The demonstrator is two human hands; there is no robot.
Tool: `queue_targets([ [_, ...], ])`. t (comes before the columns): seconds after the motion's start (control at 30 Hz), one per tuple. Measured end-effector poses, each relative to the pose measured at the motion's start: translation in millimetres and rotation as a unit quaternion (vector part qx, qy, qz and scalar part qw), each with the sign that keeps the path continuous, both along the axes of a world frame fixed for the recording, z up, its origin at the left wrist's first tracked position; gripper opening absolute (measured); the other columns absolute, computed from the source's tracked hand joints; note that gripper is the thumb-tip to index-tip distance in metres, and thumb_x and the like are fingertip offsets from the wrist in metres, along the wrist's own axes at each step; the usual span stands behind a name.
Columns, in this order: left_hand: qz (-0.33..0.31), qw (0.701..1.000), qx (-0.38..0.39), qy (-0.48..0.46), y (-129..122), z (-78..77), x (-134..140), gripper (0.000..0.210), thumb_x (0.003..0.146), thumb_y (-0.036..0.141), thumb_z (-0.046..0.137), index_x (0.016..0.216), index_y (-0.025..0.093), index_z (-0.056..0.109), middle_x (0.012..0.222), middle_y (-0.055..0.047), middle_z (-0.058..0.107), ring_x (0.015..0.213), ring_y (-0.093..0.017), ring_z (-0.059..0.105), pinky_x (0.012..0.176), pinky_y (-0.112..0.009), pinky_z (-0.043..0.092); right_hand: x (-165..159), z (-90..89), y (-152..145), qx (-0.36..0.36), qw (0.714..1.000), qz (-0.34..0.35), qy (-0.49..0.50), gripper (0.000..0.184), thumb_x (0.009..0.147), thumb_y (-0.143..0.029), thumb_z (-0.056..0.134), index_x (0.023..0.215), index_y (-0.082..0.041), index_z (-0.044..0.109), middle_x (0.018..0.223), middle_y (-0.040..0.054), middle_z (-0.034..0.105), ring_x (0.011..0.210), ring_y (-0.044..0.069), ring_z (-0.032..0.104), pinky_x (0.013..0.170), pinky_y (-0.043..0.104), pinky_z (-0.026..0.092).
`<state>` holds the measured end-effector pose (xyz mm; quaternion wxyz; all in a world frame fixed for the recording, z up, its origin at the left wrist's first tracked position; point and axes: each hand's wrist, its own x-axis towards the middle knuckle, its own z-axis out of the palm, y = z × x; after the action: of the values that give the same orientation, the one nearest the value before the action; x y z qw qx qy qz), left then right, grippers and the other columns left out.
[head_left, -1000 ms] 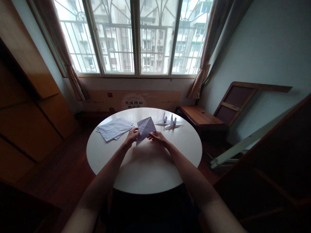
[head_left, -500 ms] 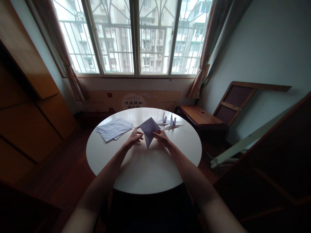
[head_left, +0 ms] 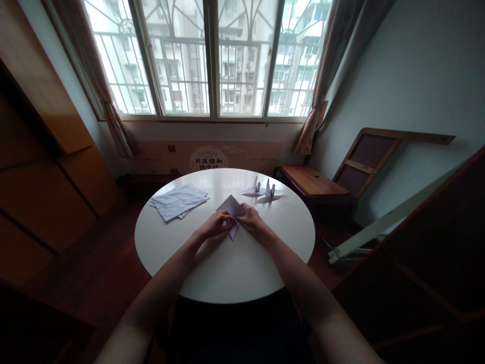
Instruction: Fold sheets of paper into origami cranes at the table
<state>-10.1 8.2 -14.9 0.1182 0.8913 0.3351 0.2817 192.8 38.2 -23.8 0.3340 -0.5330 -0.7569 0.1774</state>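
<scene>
A folded sheet of pale violet paper (head_left: 230,203) lies low over the white round table (head_left: 235,275), one corner pointing away from me and a narrow tip pointing at me. My left hand (head_left: 216,223) is closed on its left side, fingertips at the middle. On the right edge, my right hand (head_left: 250,218) grips the same paper, thumb and fingers near the left fingertips. Both hands cover much of the middle, so the folds there are hidden. Behind and to the right stand two folded paper cranes, a left one (head_left: 257,188) and a right one (head_left: 270,190).
A stack of creased paper sheets (head_left: 180,201) lies on the table's left side. Beyond the table are a long printed box (head_left: 242,154) under the window and a low wooden bench (head_left: 312,181) at the right. Wooden cabinets (head_left: 34,202) stand at the left.
The paper has come down and nearer to me, and less of it shows. My left hand has moved right and closed on it, while the right hand still holds it.
</scene>
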Motion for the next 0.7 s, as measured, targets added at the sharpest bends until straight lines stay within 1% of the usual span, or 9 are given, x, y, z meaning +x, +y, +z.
queue_targets([
  [0.1, 0.017, 1.000, -0.007, 0.023, -1.1, -0.2, 0.6, 0.024, 0.086, 0.031, 0.061, 0.107, 0.026, 0.072, 0.100, -0.005, 0.066, 0.091, -0.018, 0.062, 0.088, -0.031, 0.047, 0.1, 4.0, -2.1, 0.006, 0.997, -0.049, -0.052, 0.066, 0.065, -0.032, 0.077, 0.125, -0.023, 0.054, 0.104, 0.0079, 0.057, 0.096, 0.025, 0.056, 0.084, 0.036, 0.045],
  [0.17, 0.023, 0.999, -0.011, 0.032, -2.0, 1.4, 0.5, 0.023, 0.086, 0.032, 0.062, 0.106, 0.026, 0.073, 0.103, -0.006, 0.066, 0.093, -0.019, 0.062, 0.090, -0.033, 0.046, 0.7, 6.3, -3.5, 0.001, 0.996, -0.052, -0.070, 0.070, 0.067, -0.032, 0.077, 0.132, -0.026, 0.050, 0.112, 0.0096, 0.052, 0.103, 0.026, 0.053, 0.088, 0.037, 0.043],
  [0.23, 0.024, 0.999, -0.012, 0.036, -2.6, 2.9, 0.5, 0.023, 0.086, 0.034, 0.062, 0.104, 0.026, 0.073, 0.103, -0.006, 0.067, 0.095, -0.020, 0.062, 0.090, -0.034, 0.046, 1.2, 7.8, -5.0, -0.005, 0.995, -0.044, -0.092, 0.062, 0.071, -0.032, 0.074, 0.130, -0.029, 0.055, 0.119, 0.0100, 0.047, 0.108, 0.026, 0.050, 0.092, 0.037, 0.041],
  [0.3, 0.023, 0.999, -0.010, 0.034, -2.5, 3.4, 0.6, 0.024, 0.086, 0.034, 0.061, 0.106, 0.025, 0.073, 0.103, -0.007, 0.067, 0.094, -0.020, 0.062, 0.090, -0.034, 0.045, 1.2, 8.7, -6.6, -0.014, 0.993, -0.032, -0.117, 0.045, 0.077, -0.035, 0.070, 0.121, -0.031, 0.063, 0.124, 0.0092, 0.044, 0.111, 0.026, 0.048, 0.096, 0.038, 0.038],
  [0.37, 0.022, 0.999, -0.009, 0.033, -1.7, 3.0, 0.8, 0.026, 0.087, 0.033, 0.061, 0.108, 0.024, 0.072, 0.102, -0.007, 0.068, 0.094, -0.020, 0.062, 0.091, -0.034, 0.045, 0.3, 9.4, -7.9, -0.028, 0.990, -0.028, -0.137, 0.033, 0.081, -0.039, 0.065, 0.113, -0.031, 0.069, 0.125, 0.0084, 0.044, 0.112, 0.026, 0.046, 0.098, 0.039, 0.036],
  [0.47, 0.025, 0.999, -0.013, 0.040, -0.8, 1.9, 1.2, 0.025, 0.087, 0.033, 0.061, 0.106, 0.024, 0.072, 0.103, -0.006, 0.068, 0.095, -0.021, 0.061, 0.093, -0.034, 0.044, -1.3, 9.8, -8.9, -0.038, 0.988, -0.037, -0.146, 0.032, 0.082, -0.042, 0.064, 0.111, -0.032, 0.071, 0.124, 0.0084, 0.047, 0.112, 0.027, 0.046, 0.098, 0.040, 0.036],
  [0.57, 0.030, 0.998, -0.018, 0.053, -2.5, 2.2, 1.2, 0.027, 0.086, 0.039, 0.061, 0.108, 0.026, 0.072, 0.106, -0.006, 0.066, 0.099, -0.022, 0.060, 0.095, -0.035, 0.042, -2.0, 9.2, -8.7, -0.029, 0.989, -0.036, -0.143, 0.032, 0.081, -0.042, 0.065, 0.110, -0.030, 0.072, 0.120, 0.0092, 0.051, 0.110, 0.028, 0.047, 0.097, 0.040, 0.037],
  [0.7, 0.045, 0.995, -0.033, 0.088, -7.3, 5.1, 1.2, 0.044, 0.080, 0.054, 0.064, 0.118, 0.032, 0.067, 0.114, -0.005, 0.062, 0.106, -0.025, 0.056, 0.099, -0.039, 0.039, -0.9, 7.3, -8.0, -0.003, 0.990, -0.030, -0.135, 0.029, 0.082, -0.040, 0.065, 0.106, -0.028, 0.074, 0.116, 0.0104, 0.055, 0.106, 0.028, 0.049, 0.094, 0.040, 0.038],
])
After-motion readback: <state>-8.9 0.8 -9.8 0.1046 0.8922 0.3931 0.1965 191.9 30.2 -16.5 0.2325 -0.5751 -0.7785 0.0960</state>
